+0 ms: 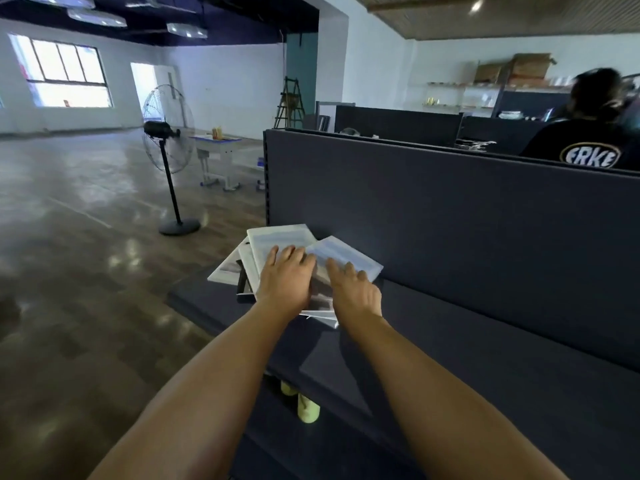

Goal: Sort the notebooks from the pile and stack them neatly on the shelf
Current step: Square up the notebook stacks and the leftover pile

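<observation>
On the dark shelf [450, 341] before polished floor [86, 220], left hand [287, 278] and right hand [356, 292] press spread-fingered on the notebooks [277, 237].

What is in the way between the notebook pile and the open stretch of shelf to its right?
Nothing visible. Both the left hand and the right hand lie flat on the notebooks, and the dark shelf to their right looks bare up to its back panel.

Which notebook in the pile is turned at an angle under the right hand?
The rightmost top notebook, under the right hand; it sits skewed like a diamond, while the notebook under the left hand lies straighter.
</observation>
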Available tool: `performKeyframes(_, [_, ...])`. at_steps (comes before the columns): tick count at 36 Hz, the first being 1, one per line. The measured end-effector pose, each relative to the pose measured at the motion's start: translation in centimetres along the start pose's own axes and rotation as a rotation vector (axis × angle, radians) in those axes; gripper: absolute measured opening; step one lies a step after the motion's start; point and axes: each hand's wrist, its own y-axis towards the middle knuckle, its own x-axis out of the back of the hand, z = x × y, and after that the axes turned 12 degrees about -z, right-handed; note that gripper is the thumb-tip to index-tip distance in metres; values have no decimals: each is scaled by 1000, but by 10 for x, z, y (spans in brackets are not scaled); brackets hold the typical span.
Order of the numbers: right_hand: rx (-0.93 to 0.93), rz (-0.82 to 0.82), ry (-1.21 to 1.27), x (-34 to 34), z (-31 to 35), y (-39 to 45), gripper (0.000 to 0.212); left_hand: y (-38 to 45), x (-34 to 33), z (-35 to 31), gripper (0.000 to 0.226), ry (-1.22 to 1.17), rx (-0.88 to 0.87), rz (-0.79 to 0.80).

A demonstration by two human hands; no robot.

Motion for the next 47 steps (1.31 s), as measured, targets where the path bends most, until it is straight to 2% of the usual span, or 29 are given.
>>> performKeyframes(5, [37,7,-40,3,-16,-12,90,3,0,-12,38,-41,-27,7])
performKeyframes(9, [96,-23,-75,10,-32,-26,80,0,5,-29,53,-132,-8,57])
performKeyframes(12, [110,-57,-105,17,-45,-40,74,-8,9,-46,44,-139,-30,84])
performKeyframes(16, [67,-78,-102,25,-68,-65,70,-15,13,-75,45,-135,-93,85])
performKeyframes(24, [-23,-115,-100,61,-141,-130,69,-29,28,-168,39,-200,-179,19])
performKeyframes(36, [-137,-188,-165,113,-262,-252,72,-75,76,-328,48,-324,-342,43])
performKeyframes(43, [-181,-193,-210,130,-305,-305,72,-101,96,-388,51,-389,-405,59])
performKeyframes(47, [-227,-193,-198,142,-320,-328,63,-110,102,-414,54,-426,-448,52])
